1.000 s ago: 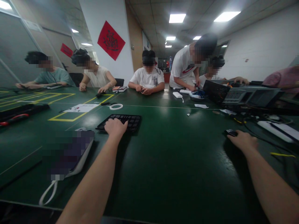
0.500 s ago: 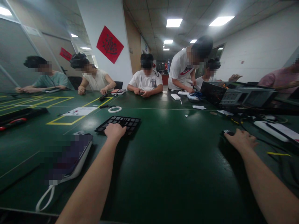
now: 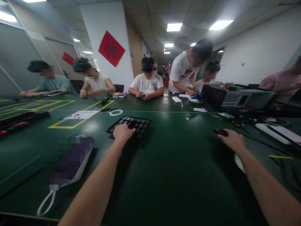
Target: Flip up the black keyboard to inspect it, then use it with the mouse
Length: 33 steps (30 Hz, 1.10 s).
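Nearest, at left, a dark flat case with a white side and a pale loop lay on the green tabletop. A little farther off, the left hand was closed over the near edge of a black gridded tray, fingers curled in; their tips were hidden, and I could not tell whether the tray rested fully on the surface. Well apart to the right, the right hand pinched a small black object at its front, apparently just off the tabletop, with part of a white item showing beside the forearm. Step in hand, as I judged it: steadying the tray with one hand while handling the small object with the other. The next move seemed to call for a firm left hold and a controlled right pinch. Beyond the tray lay a white ring and a printed sheet; at right, an opened computer case stood behind loose cables. Farthest, a seated person in a white shirt faced this way across the tabletop, hands together around something small and dark.
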Motion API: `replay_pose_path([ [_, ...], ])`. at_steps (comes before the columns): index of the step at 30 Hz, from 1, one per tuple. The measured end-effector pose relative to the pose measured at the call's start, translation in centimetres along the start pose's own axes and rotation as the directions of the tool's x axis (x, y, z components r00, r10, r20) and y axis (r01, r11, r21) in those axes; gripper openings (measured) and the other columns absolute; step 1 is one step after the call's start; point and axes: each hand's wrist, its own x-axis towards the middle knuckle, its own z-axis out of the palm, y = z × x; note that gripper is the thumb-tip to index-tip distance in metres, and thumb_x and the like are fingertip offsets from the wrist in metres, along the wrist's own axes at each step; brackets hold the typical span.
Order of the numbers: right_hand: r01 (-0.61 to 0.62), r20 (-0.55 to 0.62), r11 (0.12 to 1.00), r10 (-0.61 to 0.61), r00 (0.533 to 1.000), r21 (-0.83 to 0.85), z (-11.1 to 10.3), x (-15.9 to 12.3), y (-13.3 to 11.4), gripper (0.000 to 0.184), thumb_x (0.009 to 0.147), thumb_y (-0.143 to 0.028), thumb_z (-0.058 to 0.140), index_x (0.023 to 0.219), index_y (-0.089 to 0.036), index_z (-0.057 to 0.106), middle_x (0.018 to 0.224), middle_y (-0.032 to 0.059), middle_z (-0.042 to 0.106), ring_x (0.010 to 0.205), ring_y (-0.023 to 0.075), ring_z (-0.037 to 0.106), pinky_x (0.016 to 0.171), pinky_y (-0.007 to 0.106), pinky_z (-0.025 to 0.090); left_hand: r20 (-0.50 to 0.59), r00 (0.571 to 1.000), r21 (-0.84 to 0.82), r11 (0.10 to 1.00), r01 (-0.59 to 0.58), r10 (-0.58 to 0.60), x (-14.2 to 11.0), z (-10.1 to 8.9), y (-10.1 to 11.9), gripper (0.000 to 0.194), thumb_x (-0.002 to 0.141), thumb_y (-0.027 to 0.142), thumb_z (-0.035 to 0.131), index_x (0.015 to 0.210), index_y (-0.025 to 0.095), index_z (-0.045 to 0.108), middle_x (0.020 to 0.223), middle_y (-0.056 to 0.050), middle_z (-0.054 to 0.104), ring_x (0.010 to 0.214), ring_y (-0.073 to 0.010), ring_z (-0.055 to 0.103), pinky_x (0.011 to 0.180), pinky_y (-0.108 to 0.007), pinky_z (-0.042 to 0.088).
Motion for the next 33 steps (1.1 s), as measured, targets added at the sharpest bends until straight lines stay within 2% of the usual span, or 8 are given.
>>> replay_pose_path([
  [3, 0.192, -0.001, 0.942, -0.199, 0.98, 0.277, -0.9, -2.1, -4.9, 0.052, 0.072, -0.037, 0.051, 0.117, -0.011, 0.054, 0.114, 0.0135, 0.057, 0.105, 0.0254, 0.053, 0.091, 0.039, 0.04, -0.041, 0.994, -0.415, 0.903, -0.106, 0.097, -1.9, -0.1, 3.1, 0.047, 0.068, 0.052, 0.057, 0.097, 0.016, 0.067, 0.097, -0.012, 0.067, 0.092, -0.0275, 0.061, 0.075, -0.034, 0.046],
  [6, 0.31, 0.061, 0.761, -0.415, 0.908, 0.57, -1.5, -5.5, -9.3, 0.052, 0.072, -0.039, 0.053, 0.12, -0.018, 0.051, 0.118, 0.0082, 0.055, 0.105, 0.0228, 0.052, 0.094, 0.041, 0.039, 0.024, 0.969, -0.863, 0.494, -0.103, 0.244, -5.3, 0.0, 6.3, 0.045, 0.069, 0.046, 0.06, 0.1, 0.013, 0.064, 0.09, -0.009, 0.068, 0.08, -0.0198, 0.062, 0.068, -0.028, 0.047],
  [8, 0.319, 0.102, 0.644, -0.528, 0.843, 0.695, -1.5, -7.6, -11.2, 0.052, 0.074, -0.038, 0.054, 0.123, -0.02, 0.047, 0.122, 0.0062, 0.052, 0.109, 0.0206, 0.05, 0.098, 0.04, 0.037, 0.062, 0.936, -0.967, 0.252, -0.029, 0.345, -7.8, 0.1, 8.1, 0.045, 0.067, 0.044, 0.064, 0.099, 0.012, 0.064, 0.085, -0.008, 0.068, 0.073, -0.0172, 0.062, 0.064, -0.026, 0.047],
  [11, 0.279, 0.129, 0.497, -0.639, 0.758, 0.821, -1.0, -9.8, -12.5, 0.053, 0.076, -0.037, 0.055, 0.125, -0.021, 0.044, 0.125, 0.0065, 0.049, 0.115, 0.0189, 0.046, 0.101, 0.038, 0.035, 0.065, 0.9, -0.996, 0.09, 0.029, 0.432, -10.9, 0.1, 9.6, 0.041, 0.065, 0.039, 0.068, 0.095, 0.012, 0.064, 0.08, -0.005, 0.066, 0.069, -0.0138, 0.059, 0.063, -0.025, 0.047],
  [14, 0.268, 0.108, 0.411, -0.694, 0.712, 0.871, -0.4, -10.6, -12.8, 0.05, 0.076, -0.039, 0.057, 0.123, -0.022, 0.047, 0.12, 0.0069, 0.052, 0.113, 0.0203, 0.048, 0.1, 0.039, 0.038, 0.069, 0.869, -0.997, 0.052, 0.05, 0.49, -12.2, 0.3, 9.9, 0.04, 0.066, 0.036, 0.069, 0.097, 0.012, 0.063, 0.078, -0.003, 0.064, 0.068, -0.0126, 0.058, 0.064, -0.025, 0.047],
  [18, 0.221, 0.096, 0.383, -0.656, 0.748, 0.897, 0.1, -10.7, -12.8, 0.046, 0.073, -0.042, 0.061, 0.113, -0.022, 0.055, 0.117, 0.0077, 0.055, 0.109, 0.0244, 0.051, 0.095, 0.044, 0.042, 0.059, 0.826, -0.997, 0.071, 0.023, 0.56, -11.9, 0.9, 9.6, 0.04, 0.063, 0.032, 0.073, 0.098, 0.014, 0.063, 0.089, -0.005, 0.064, 0.079, -0.0157, 0.06, 0.072, -0.028, 0.047],
  [25, 0.106, 0.129, 0.319, -0.635, 0.762, 0.942, -0.3, -10.9, -12.9, 0.037, 0.066, -0.045, 0.065, 0.093, -0.02, 0.061, 0.102, 0.0083, 0.063, 0.096, 0.0244, 0.058, 0.089, 0.043, 0.047, -0.09, 0.78, -0.954, 0.173, -0.247, 0.619, -10.7, 1.2, 9.0, 0.037, 0.06, 0.029, 0.076, 0.093, 0.016, 0.067, 0.106, -0.01, 0.062, 0.1, -0.0224, 0.056, 0.091, -0.037, 0.039],
  [33, 0.048, 0.172, 0.301, -0.66, 0.732, 0.952, 0.4, -10.7, -12.4, 0.031, 0.069, -0.033, 0.067, 0.097, -0.02, 0.059, 0.1, 0.0055, 0.062, 0.094, 0.0196, 0.058, 0.087, 0.038, 0.046, 0.086, 0.752, -0.996, 0.076, 0.048, 0.654, -10.8, 1.1, 9.1, 0.044, 0.058, 0.03, 0.077, 0.096, 0.012, 0.065, 0.09, -0.006, 0.064, 0.082, -0.0168, 0.059, 0.077, -0.032, 0.046],
])
